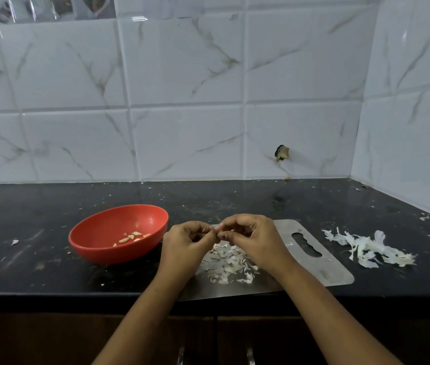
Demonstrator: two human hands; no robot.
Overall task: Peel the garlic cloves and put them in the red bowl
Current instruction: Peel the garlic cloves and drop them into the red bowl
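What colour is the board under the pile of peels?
Plain silver-grey metal, no pattern; the board shows best in the head view.

A bowl (pixel 103 227) sits left on the tabletop (pixel 208 198), peeled cloves (pixel 132 237) in it. Just right lies a board (pixel 321 270) carrying peel scraps (pixel 231 264); above it, the left hand (pixel 182 246) and right hand (pixel 253 238) pinch 1 garlic clove (pixel 215 229). Farther right lies a peel pile (pixel 366 250).
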